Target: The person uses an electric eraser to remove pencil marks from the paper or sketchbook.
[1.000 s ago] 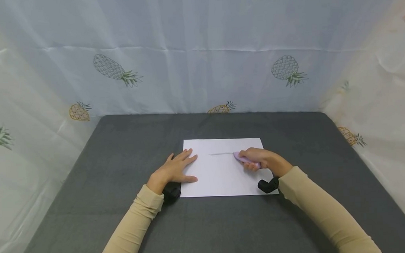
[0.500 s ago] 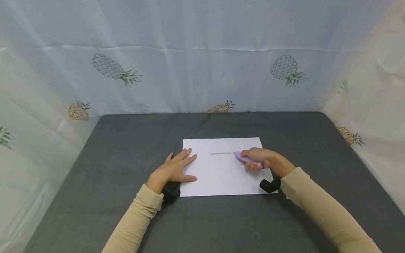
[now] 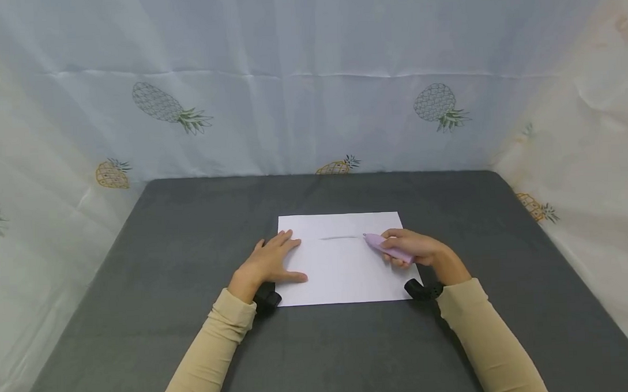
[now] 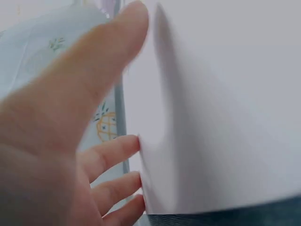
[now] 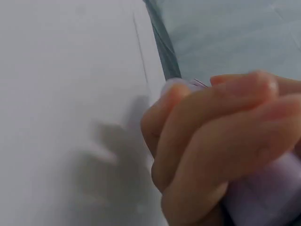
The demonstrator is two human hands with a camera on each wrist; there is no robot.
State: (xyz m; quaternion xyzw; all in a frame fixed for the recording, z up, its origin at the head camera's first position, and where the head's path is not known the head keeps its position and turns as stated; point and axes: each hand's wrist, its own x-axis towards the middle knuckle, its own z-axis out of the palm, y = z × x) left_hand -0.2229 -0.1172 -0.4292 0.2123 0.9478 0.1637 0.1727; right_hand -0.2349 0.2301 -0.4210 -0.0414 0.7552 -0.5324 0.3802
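Note:
A white sheet of paper (image 3: 337,276) lies on the dark table in the head view. A thin, slit-like line (image 3: 340,237) runs across its upper part. My right hand (image 3: 411,247) grips a lilac utility knife (image 3: 391,248), its small pointed tip close over the line's right end. In the right wrist view curled fingers (image 5: 211,136) cover much of the lilac body (image 5: 268,193). My left hand (image 3: 267,264) rests with fingers spread on the sheet's left edge. The left wrist view shows its thumb (image 4: 103,56) over the paper (image 4: 225,113).
The dark grey tabletop (image 3: 319,351) extends around the paper on all sides. A pale curtain with pineapple prints (image 3: 311,115) hangs behind it and along both sides. A black wrist camera (image 3: 421,290) sits below the right hand, over the sheet's lower right corner.
My right hand has shifted slightly right relative to the paper and changed the tilt of the knife, showing more of its body and tip. The left hand stays put; the head view has shifted slightly.

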